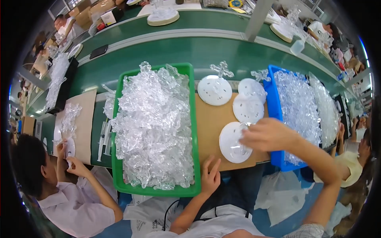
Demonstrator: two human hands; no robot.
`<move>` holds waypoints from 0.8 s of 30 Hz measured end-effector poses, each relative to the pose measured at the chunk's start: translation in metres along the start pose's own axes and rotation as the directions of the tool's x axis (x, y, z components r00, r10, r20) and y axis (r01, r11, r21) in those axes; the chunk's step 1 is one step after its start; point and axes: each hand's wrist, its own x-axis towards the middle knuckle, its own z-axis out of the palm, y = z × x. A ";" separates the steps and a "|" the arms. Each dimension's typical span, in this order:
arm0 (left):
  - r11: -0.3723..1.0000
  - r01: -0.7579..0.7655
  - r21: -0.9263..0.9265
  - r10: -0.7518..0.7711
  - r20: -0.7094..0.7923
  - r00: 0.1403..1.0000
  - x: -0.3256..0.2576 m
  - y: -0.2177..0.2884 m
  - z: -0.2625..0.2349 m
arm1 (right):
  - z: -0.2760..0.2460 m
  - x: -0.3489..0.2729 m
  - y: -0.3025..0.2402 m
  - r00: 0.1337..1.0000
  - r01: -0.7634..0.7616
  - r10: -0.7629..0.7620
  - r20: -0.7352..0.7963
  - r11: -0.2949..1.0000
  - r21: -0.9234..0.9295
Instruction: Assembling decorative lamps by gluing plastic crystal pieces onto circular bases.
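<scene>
My right hand (266, 135) is over the nearest white round disc (227, 147). Its fingertips are pinched at a clear plastic piece (243, 127), partly hidden behind them and slightly blurred. Empty, with its fingers apart, my left hand (210, 177) rests at the front edge of the brown board (210, 131), close beside the green tray's rim (194, 131). More white discs lie farther back: one disc (212, 94) carries an upright clear cross-shaped piece (221, 70), and overlapping ones sit next to the blue bin, including a disc (247, 113) with small dark marks.
Clear plastic pieces (156, 123) heap above the green tray. The blue bin (274, 103) holds more, to the right. Syringes (104, 137) lie left of the tray. A co-worker (75, 198) sits at my left, another at the far right. A metal post (257, 20) rises behind.
</scene>
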 end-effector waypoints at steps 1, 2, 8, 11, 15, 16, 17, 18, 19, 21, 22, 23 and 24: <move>0.999 0.041 -0.002 -0.041 -0.012 0.999 -0.003 -0.004 -0.003 | -0.015 0.000 0.019 0.991 -0.079 0.083 -0.106 0.996 0.042; 0.999 0.020 0.041 -0.019 -0.031 0.999 -0.003 -0.008 -0.005 | -0.029 0.001 0.041 0.965 -0.148 0.165 -0.203 0.984 0.095; 0.977 0.144 0.159 -0.158 0.080 0.984 0.048 0.017 -0.003 | -0.074 0.020 0.194 0.631 -0.744 0.768 -0.108 0.639 0.195; 0.963 0.097 0.250 -0.125 0.098 0.987 0.101 0.021 0.014 | 0.011 0.015 0.293 0.668 -0.713 0.743 -0.041 0.655 0.249; 0.953 0.023 0.303 -0.056 0.103 0.993 0.115 0.004 0.020 | 0.105 0.045 0.323 0.507 -0.847 0.832 0.226 0.530 -0.048; 0.968 0.004 0.253 -0.039 0.134 0.990 0.110 0.007 0.019 | 0.121 0.032 0.330 0.452 -0.882 0.877 0.162 0.467 -0.067; 0.975 0.010 0.224 -0.046 0.158 0.986 0.101 0.006 0.013 | 0.127 0.041 0.322 0.414 -0.905 0.904 0.107 0.422 -0.059; 0.973 0.017 0.230 -0.054 0.157 0.986 0.095 0.003 0.011 | 0.127 0.043 0.321 0.420 -0.903 0.901 0.111 0.427 -0.053; 0.980 0.014 0.200 -0.042 0.139 0.989 0.089 0.001 0.010 | 0.122 0.039 0.319 0.380 -0.924 0.924 -0.046 0.377 -0.067; 0.979 0.044 0.197 -0.068 0.113 0.991 0.072 -0.006 -0.002 | 0.104 0.060 0.284 0.355 -0.935 0.917 -0.181 0.353 -0.047; 0.978 0.052 0.204 -0.069 0.078 0.995 0.067 -0.009 -0.004 | 0.089 0.069 0.259 0.453 -0.878 0.889 -0.065 0.457 0.143; 0.978 0.050 0.204 -0.060 0.042 0.997 0.065 -0.010 -0.003 | 0.078 0.073 0.235 0.554 -0.791 0.832 0.026 0.516 0.330; 0.978 0.054 0.200 -0.062 0.035 0.997 0.063 -0.012 -0.002 | 0.081 0.071 0.208 0.612 -0.744 0.786 0.088 0.535 0.399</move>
